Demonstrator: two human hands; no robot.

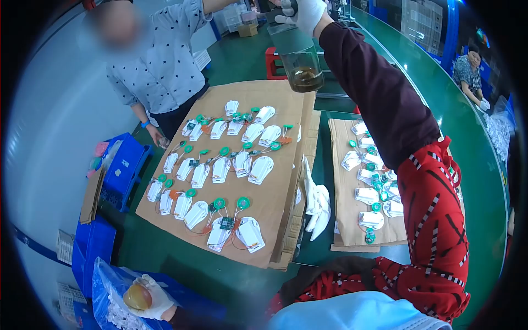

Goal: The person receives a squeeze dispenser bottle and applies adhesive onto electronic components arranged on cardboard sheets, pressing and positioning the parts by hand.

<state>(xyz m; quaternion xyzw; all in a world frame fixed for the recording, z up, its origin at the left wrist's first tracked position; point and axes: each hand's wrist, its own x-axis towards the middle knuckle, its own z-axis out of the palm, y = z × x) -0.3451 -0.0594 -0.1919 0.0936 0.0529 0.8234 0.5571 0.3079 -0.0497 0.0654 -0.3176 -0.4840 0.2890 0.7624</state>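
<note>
My right hand (309,15), in a white glove, is raised at the top of the view. Its fingers close around the upper end of a clear cup (302,66) with a little brown liquid at the bottom. Low on the left, my left hand (157,301), also gloved, grips a smooth rounded yellow-brown object (137,297); its kind is unclear. That hand is over a blue plastic bag (103,275) holding many small white pieces. A cardboard sheet (280,220) between my hands bears several rows of white plastic housings (221,169) wired to green round parts (243,203).
Another person (159,60) stands at the far left of the cardboard, one hand low beside it. A second cardboard sheet (346,214) with similar parts lies at right, a white cloth (316,206) between. Blue bins (124,170) stand left; another person (468,74) sits far right.
</note>
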